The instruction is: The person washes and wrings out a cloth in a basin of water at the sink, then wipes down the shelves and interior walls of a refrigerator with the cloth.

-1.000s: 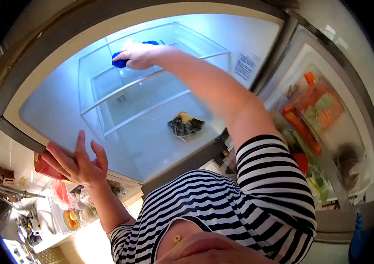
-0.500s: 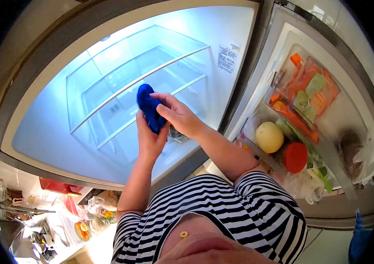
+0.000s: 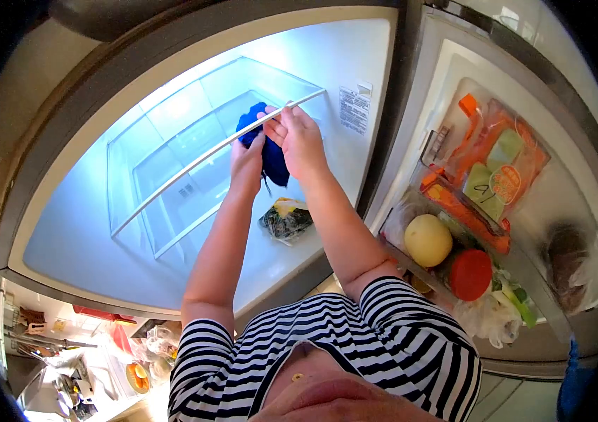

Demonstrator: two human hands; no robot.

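A dark blue cloth (image 3: 276, 163) is bunched between my two hands at the front edge of the upper glass shelf (image 3: 193, 165) inside an open fridge. My left hand (image 3: 245, 163) is closed on the cloth from below the shelf's white front strip. On the other side, my right hand (image 3: 300, 144) has its bent fingers at the strip and against the cloth; part of its grip is hidden. One end of the cloth shows above the strip, and the rest hangs beneath it.
A plastic-wrapped dark green bundle (image 3: 286, 219) lies on the fridge floor. To the right, the open door (image 3: 447, 91) holds orange packages (image 3: 499, 158), a round yellow fruit (image 3: 428, 240), a red-lidded jar (image 3: 471, 274) and bags. A cluttered counter (image 3: 112, 383) is at lower left.
Both hands have moved up and farther into the fridge, bringing the cloth to the upper shelf's front strip. The cloth has loosened and hangs down. The wrapped bundle is now more visible.
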